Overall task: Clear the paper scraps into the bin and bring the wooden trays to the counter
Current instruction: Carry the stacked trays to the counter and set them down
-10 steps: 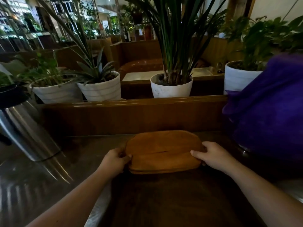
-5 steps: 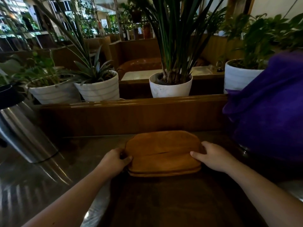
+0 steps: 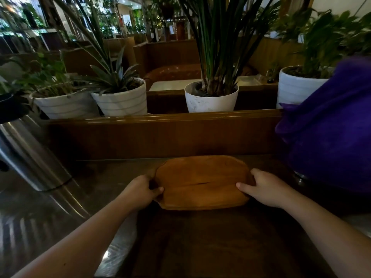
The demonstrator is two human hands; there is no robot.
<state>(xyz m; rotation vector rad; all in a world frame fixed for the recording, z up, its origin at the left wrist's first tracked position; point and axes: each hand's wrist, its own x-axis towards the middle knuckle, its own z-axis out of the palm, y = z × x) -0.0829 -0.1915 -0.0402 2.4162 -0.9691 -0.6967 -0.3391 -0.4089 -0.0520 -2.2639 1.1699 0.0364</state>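
Potted plants line the ledge; at frame centre my left hand and right hand grasp the wooden trays on the bench. Next, I judge: release.

Dim interior. Dark tabletop, glossy, backed by a wooden partition ledge. White plant pots stand in a row behind the ledge — tall leaves rising. Beyond: brown upholstered booth seating, more greenery, bright windows far left. Purple cloth heaped at right; a steel cylinder at left.
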